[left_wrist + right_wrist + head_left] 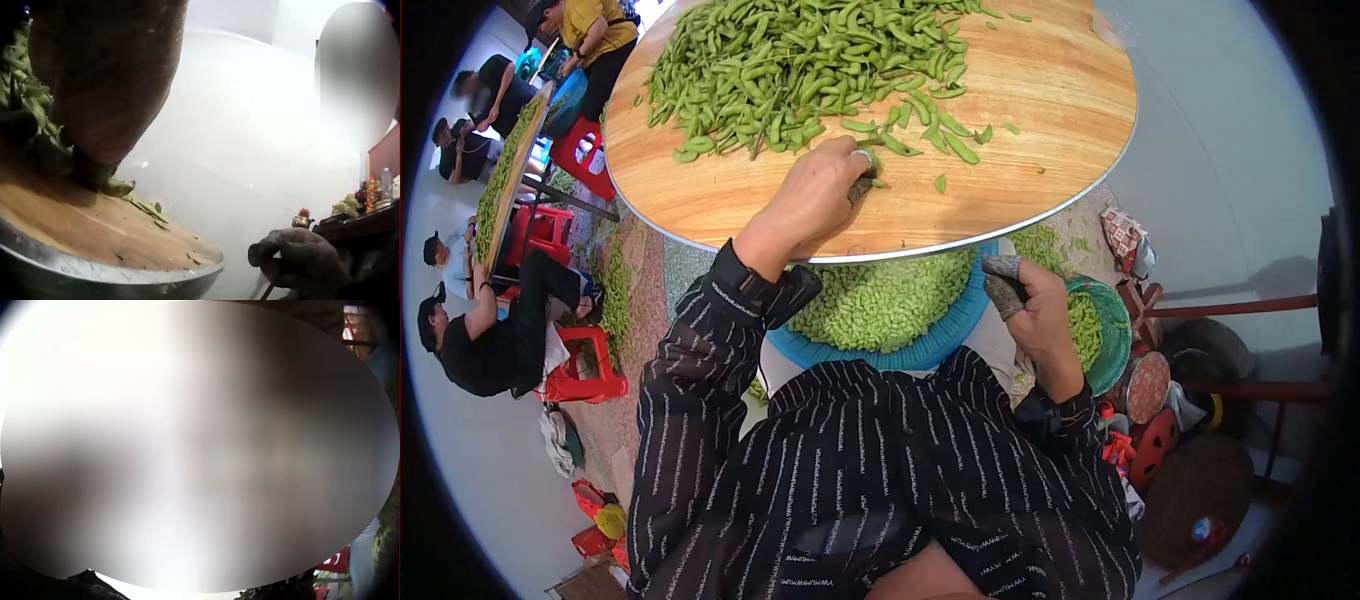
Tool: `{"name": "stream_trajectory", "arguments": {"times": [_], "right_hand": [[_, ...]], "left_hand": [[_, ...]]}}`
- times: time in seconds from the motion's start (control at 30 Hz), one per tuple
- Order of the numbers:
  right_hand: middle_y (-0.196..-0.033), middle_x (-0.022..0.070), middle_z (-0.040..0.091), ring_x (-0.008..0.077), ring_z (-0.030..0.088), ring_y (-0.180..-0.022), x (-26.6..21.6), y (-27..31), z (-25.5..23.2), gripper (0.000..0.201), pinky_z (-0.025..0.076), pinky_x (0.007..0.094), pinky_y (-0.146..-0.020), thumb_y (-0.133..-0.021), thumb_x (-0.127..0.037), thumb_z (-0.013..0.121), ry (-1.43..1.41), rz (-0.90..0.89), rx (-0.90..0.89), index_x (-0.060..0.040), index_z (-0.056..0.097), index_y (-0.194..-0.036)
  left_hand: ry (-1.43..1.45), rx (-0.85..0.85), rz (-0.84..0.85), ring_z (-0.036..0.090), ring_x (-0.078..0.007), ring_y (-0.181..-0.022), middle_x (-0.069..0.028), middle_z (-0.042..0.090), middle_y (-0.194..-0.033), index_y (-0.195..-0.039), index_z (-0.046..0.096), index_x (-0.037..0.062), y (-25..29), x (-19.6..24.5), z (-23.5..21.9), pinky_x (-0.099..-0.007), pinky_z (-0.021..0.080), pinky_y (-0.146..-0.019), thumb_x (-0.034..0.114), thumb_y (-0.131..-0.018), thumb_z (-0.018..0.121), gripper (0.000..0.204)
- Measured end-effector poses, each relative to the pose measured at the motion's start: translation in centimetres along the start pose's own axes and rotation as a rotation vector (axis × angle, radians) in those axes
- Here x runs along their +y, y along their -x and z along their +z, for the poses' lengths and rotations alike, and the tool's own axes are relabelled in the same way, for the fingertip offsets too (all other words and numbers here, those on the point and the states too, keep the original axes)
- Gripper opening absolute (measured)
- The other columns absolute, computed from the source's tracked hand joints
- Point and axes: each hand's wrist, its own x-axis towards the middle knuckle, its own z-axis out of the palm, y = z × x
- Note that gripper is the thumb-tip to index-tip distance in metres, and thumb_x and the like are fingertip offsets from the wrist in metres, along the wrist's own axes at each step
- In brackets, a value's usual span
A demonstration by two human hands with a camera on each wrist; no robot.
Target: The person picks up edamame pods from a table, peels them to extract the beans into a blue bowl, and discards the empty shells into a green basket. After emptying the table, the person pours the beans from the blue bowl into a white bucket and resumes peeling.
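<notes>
My left hand (825, 190) is low over the round wooden tabletop (1040, 110), at the near side of a heap of green soybean pods (800, 65). Dark covers wrap its fingertips, which pinch a green pod (119, 187). Beyond the table's near edge, my right hand (1040, 315) hovers in the air, thumb and forefinger in dark covers and bent loosely, nothing between them. Below the edge, a blue basin (945, 348) full of shelled beans (880, 300) stands close to my lap. Blur covers most of the right wrist view.
A green basket (1115, 330) of pods stands on the right, near a patterned bag (1122, 240) and a red wooden frame (1240, 308). At left, several people sit or stand around another pod-covered table (505, 185), with red stools (585, 370) and pods scattered over the floor.
</notes>
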Motion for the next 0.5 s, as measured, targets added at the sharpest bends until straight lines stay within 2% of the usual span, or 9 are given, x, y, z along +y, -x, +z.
{"name": "stream_trajectory", "arguments": {"times": [0.07, 0.13, 0.17, 0.23, 0.27, 0.33, 0.4, 0.47, 0.5], "right_hand": [[-0.076, 0.007, 0.057, 0.011, 0.052, -0.07, -0.5, -0.6, 0.4, 0.019, 0.043, 0.0233, -0.064, -0.075, -0.004, 0.057, -0.031, 0.012, -0.048, 0.0044, 0.055, -0.092], [-0.081, 0.004, 0.057, 0.0104, 0.052, -0.071, -1.0, -1.5, 1.3, 0.022, 0.043, 0.0227, -0.065, -0.077, -0.005, 0.056, -0.27, 0.074, -0.035, 0.0045, 0.054, -0.096], [-0.081, 0.004, 0.057, 0.0104, 0.052, -0.071, -1.3, -2.0, 1.8, 0.022, 0.043, 0.0227, -0.065, -0.077, -0.005, 0.056, -0.272, 0.069, -0.032, 0.0045, 0.054, -0.096], [-0.081, 0.0014, 0.055, 0.0068, 0.05, -0.069, -2.3, -3.2, 2.5, 0.025, 0.041, 0.0199, -0.062, -0.079, -0.008, 0.055, -0.466, 0.126, -0.112, 0.0032, 0.052, -0.101], [-0.081, 0.0, 0.054, 0.0051, 0.048, -0.068, -2.8, -3.7, 2.9, 0.027, 0.041, 0.0186, -0.061, -0.079, -0.009, 0.055, -0.563, 0.157, -0.152, 0.0025, 0.051, -0.104], [-0.079, -0.0006, 0.054, 0.0037, 0.047, -0.064, -4.0, -4.7, 3.8, 0.025, 0.039, 0.0175, -0.057, -0.08, -0.011, 0.054, -0.641, 0.208, -0.179, 0.0014, 0.052, -0.103], [-0.073, -0.0008, 0.053, 0.0041, 0.046, -0.06, -4.5, -5.2, 4.5, 0.019, 0.037, 0.0173, -0.052, -0.08, -0.009, 0.054, -0.824, 0.179, -0.262, 0.0009, 0.054, -0.096], [-0.071, -0.0009, 0.053, 0.0039, 0.046, -0.058, -4.5, -5.4, 4.8, 0.016, 0.036, 0.0167, -0.05, -0.08, -0.009, 0.054, -0.837, 0.198, -0.294, 0.0004, 0.054, -0.093], [-0.068, -0.001, 0.052, 0.0036, 0.045, -0.056, -4.5, -5.3, 5.0, 0.013, 0.034, 0.0162, -0.048, -0.08, -0.008, 0.054, -0.852, 0.212, -0.322, -0.0001, 0.055, -0.09]], "left_hand": [[-0.028, 0.027, 0.042, 0.049, -0.0358, -0.077, -0.0162, 0.051, -0.078, -0.082, 0.056, -0.0009, -0.2, -0.3, -0.3, -0.0407, 0.041, -0.065, 0.008, -0.07, 0.056, 0.015], [0.119, 0.111, -0.039, 0.052, -0.0276, -0.068, -0.0106, 0.055, -0.073, -0.081, 0.056, 0.0001, 0.0, 0.0, -0.7, -0.0349, 0.042, -0.059, 0.01, -0.075, 0.055, 0.011], [0.114, 0.113, -0.035, 0.052, -0.0276, -0.068, -0.0106, 0.055, -0.073, -0.081, 0.056, 0.0001, 0.1, 0.4, -1.0, -0.0349, 0.042, -0.059, 0.01, -0.075, 0.055, 0.011], [1.126, 0.066, -0.429, 0.05, -0.0136, -0.057, -0.003, 0.054, -0.067, -0.086, 0.055, 0.0025, 0.8, 2.1, -1.7, -0.025, 0.039, -0.051, 0.011, -0.08, 0.053, 0.011], [1.125, 0.066, -0.429, 0.05, -0.0136, -0.057, -0.003, 0.054, -0.067, -0.086, 0.055, 0.0025, 1.3, 2.6, -1.7, -0.025, 0.039, -0.051, 0.011, -0.08, 0.053, 0.011], [1.466, 0.1, -0.493, 0.045, -0.0041, -0.055, 0.0013, 0.051, -0.068, -0.093, 0.051, 0.0038, 2.3, 3.7, -1.5, -0.0175, 0.035, -0.047, 0.011, -0.083, 0.051, 0.013], [1.442, 0.131, -0.546, 0.044, -0.0042, -0.053, -0.0002, 0.052, -0.066, -0.099, 0.046, 0.0043, 3.0, 4.7, -0.9, -0.0171, 0.034, -0.045, 0.009, -0.082, 0.051, 0.019], [1.423, 0.261, -0.341, 0.048, -0.0057, -0.056, -0.0018, 0.053, -0.069, -0.101, 0.042, 0.0041, 3.8, 4.9, 0.1, -0.0178, 0.037, -0.048, 0.008, -0.082, 0.051, 0.022], [1.414, 0.302, -0.375, 0.053, -0.0087, -0.061, -0.004, 0.054, -0.073, -0.103, 0.038, 0.0031, 3.9, 5.7, -0.2, -0.019, 0.041, -0.052, 0.005, -0.08, 0.052, 0.026]]}}
